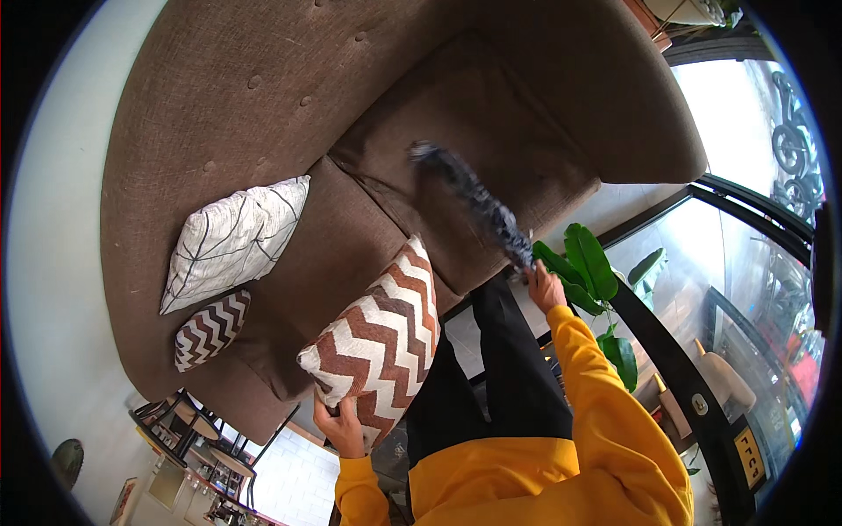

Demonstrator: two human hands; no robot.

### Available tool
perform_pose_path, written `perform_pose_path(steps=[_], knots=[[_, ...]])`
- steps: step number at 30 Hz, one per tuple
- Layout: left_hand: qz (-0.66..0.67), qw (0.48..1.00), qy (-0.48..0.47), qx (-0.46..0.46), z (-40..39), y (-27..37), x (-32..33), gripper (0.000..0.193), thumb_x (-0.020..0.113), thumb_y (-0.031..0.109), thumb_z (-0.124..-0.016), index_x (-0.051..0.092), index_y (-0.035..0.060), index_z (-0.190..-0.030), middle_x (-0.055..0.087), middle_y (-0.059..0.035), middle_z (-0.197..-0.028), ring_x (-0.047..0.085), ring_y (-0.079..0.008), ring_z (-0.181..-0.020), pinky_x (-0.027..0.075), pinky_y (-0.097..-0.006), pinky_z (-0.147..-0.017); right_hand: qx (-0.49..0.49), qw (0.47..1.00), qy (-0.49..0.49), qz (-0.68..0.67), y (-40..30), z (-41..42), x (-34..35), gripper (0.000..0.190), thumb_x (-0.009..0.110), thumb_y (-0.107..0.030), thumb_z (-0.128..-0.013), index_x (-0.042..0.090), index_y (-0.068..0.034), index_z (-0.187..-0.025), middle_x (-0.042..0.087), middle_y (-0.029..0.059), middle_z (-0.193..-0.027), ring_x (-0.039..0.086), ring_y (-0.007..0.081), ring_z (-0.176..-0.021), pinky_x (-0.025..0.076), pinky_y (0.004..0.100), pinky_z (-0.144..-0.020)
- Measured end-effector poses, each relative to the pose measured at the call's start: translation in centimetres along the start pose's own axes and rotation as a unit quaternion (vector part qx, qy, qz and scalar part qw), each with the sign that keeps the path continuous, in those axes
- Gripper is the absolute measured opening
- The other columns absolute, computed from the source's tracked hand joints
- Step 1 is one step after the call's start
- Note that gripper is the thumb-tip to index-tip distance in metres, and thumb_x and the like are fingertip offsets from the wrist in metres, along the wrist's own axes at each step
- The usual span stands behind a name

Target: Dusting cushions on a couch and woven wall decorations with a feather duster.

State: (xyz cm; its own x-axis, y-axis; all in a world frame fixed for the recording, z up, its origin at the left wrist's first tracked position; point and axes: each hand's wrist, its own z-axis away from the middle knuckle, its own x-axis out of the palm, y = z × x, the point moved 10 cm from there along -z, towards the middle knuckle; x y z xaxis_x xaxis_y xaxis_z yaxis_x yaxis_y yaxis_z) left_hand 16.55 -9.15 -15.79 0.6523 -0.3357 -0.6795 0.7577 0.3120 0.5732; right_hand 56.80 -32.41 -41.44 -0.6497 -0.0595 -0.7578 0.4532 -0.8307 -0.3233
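My left hand (343,426) grips the lower corner of a zigzag-patterned cushion (388,329) in brown, rust and cream, held up before the front of a brown fabric sofa (316,237). In my right hand (546,288) is the end of a long, fluffy grey-and-black duster (483,204). The duster reaches over the seat cushion (460,118) on the right; its far end is blurred, and I cannot tell whether it touches the fabric. Against the backrest at the left lean a white cushion with dark lines (237,240) and a smaller zigzag cushion (214,329).
Green leafy plants (589,263) stand close beside my right hand. Beyond them is a dark-framed glass door (684,368), with motorcycles (792,148) outside. Chairs (191,421) stand past the sofa's left end. A white wall (72,217) runs behind the backrest.
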Motion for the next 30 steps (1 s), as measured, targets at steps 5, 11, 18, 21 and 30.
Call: perform_pose_path(steps=[5,11,18,21,30], knots=[[-0.004,1.0,0.003,0.001,-0.3,0.6,0.0,0.045,0.054,0.01,-0.079,0.05,-0.0084,-0.12,0.057,-0.0191,-0.113,0.053,-0.027,-0.101,0.038,-0.0383,-0.091,0.183,0.966,0.141,-0.113,3.0,-1.0,-0.7,0.039,0.047,-0.033,-0.094,0.052,0.001,-0.112,0.059,0.0307,-0.076,0.058,0.0477,-0.075,0.045,0.0512,-0.061],[-0.005,1.0,0.008,0.007,-1.1,0.5,-0.1,0.043,0.054,0.009,-0.079,0.051,-0.0089,-0.117,0.06,-0.0179,-0.108,0.054,-0.0271,-0.097,0.039,-0.0378,-0.09,0.084,0.992,0.044,-0.085,-3.1,-1.2,0.1,0.04,0.045,-0.033,-0.094,0.048,0.001,-0.116,0.059,0.0308,-0.077,0.057,0.0481,-0.076,0.045,0.0526,-0.063],[-0.02,0.999,-0.008,0.037,-1.6,1.3,-0.1,0.045,0.059,0.009,-0.077,0.051,-0.0109,-0.116,0.059,-0.0205,-0.11,0.056,-0.0253,-0.097,0.043,-0.035,-0.086,0.236,0.966,0.077,-0.066,4.0,1.4,0.3,0.045,0.041,-0.039,-0.095,0.045,-0.005,-0.125,0.061,0.0313,-0.083,0.058,0.048,-0.083,0.046,0.0522,-0.07],[-0.001,1.0,0.015,-0.007,-1.5,0.3,-0.6,0.046,0.06,0.009,-0.076,0.051,-0.0107,-0.116,0.059,-0.0195,-0.111,0.056,-0.0255,-0.099,0.042,-0.0353,-0.087,0.25,0.954,0.097,-0.132,6.7,8.4,-0.7,0.039,0.042,-0.034,-0.096,0.046,-0.002,-0.119,0.06,0.0307,-0.084,0.057,0.0479,-0.084,0.044,0.0491,-0.067],[0.005,0.999,0.009,0.049,-4.1,3.2,1.3,0.044,0.062,0.011,-0.076,0.052,-0.0103,-0.113,0.06,-0.0193,-0.109,0.057,-0.0261,-0.098,0.043,-0.0358,-0.087,0.122,0.988,0.041,-0.089,1.0,2.5,-0.3,0.04,0.05,-0.03,-0.092,0.045,-0.003,-0.122,0.06,0.0305,-0.079,0.058,0.0481,-0.075,0.046,0.0529,-0.065]])
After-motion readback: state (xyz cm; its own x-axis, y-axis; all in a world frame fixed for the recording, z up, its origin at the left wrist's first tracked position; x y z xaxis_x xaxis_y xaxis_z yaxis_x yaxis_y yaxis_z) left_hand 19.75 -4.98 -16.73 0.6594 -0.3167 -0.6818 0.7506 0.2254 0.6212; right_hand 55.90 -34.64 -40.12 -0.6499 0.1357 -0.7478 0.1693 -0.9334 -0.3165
